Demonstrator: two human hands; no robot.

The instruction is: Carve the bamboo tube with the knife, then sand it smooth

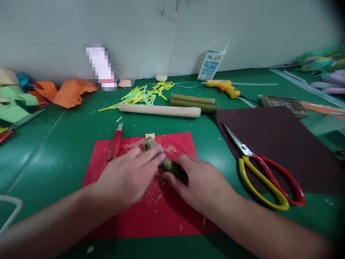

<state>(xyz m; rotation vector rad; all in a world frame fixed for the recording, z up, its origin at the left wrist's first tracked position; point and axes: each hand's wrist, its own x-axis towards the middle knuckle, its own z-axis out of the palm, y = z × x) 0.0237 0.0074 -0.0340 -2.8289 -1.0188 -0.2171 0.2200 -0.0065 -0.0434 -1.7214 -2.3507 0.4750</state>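
My right hand (206, 183) is closed round the near end of a short green bamboo tube (169, 164), which lies tilted over a red sheet (107, 216). Against the tube's upper side, my left hand (132, 174) presses its fingers together, slightly blurred. A small dark strip shows at those fingertips; its kind cannot be made out. Fine pale shavings (155, 198) are strewn under and around the tube. Left of it lies a red-handled craft knife (115, 144), blade pointing away. Large scissors (258, 165) with one yellow and one red handle rest to the right.
Behind the sheet lie a peeled pale stick (160, 110), green bamboo pieces (192, 104) and cut yellow strips (142, 94). A yellow glue gun (223, 87) sits back right near a leaning carton (211, 65). A dark brown sheet (280, 136) is under the scissors; orange paper (70, 92) is far left.
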